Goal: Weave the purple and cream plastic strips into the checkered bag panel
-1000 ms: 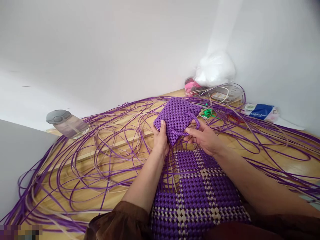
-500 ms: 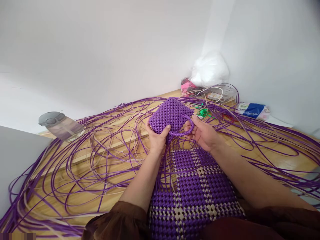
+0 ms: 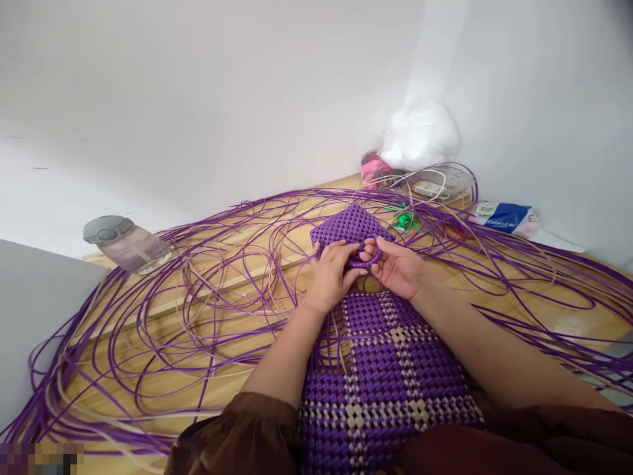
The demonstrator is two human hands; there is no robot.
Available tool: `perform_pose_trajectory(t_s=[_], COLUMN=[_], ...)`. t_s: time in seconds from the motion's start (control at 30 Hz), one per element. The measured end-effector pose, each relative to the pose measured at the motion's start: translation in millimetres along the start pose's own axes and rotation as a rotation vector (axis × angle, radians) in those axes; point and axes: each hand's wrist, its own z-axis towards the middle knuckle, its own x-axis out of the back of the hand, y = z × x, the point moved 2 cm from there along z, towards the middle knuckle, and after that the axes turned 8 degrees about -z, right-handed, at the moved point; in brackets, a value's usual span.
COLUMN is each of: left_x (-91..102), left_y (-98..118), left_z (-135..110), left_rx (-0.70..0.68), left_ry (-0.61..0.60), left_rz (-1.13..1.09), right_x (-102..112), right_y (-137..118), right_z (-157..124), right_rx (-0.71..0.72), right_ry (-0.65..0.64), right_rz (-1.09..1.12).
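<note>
A small purple woven pouch is held in front of me, tilted with one corner pointing away. Its braided loop handle curves along the near side. My left hand lies across the pouch's near left edge, with thumb and fingers closed on the handle. My right hand pinches the handle's right end, palm turned partly up. Part of the pouch is hidden behind my fingers. Below the hands, a larger purple and cream checked woven panel reaches toward my lap, with loose strands at its far edge.
Long purple and cream strands loop across the wooden table. A lidded clear bottle stands at left. At the back right are a white plastic bag, a green bundle and a blue and white packet.
My left hand has shifted from gripping the pouch's left corner to reaching over its front onto the handle. The pouch sits slightly lower and flatter. My right hand stays at the handle.
</note>
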Motion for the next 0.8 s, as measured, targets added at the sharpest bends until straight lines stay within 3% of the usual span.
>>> perform_pose_trajectory(t_s=[0.17, 0.4, 0.6, 0.8], left_x=[-2.0, -10.6, 7.6, 14.8], left_y=[-1.6, 14.6, -3.2, -23.6], left_z=[0.6, -0.7, 0.6, -3.5], left_rx=[-0.053, -0.07, -0.103, -0.115], left_ry=[-0.079, -0.15, -0.225, -0.215], left_rz=[0.055, 0.076, 0.151, 0.153], right_x=[4.9, -0.2, 0.5, 2.2], right_y=[-4.1, -2.2, -2.7, 0.9], right_z=[3.9, 5.6, 14.3, 19.7], right_rx=[-0.064, -0.085, -0.124, -0.162], right_ry=[-0.028, -0.038, 0.046, 0.017], right_rz=[0.015, 0.057, 0.049, -0.02])
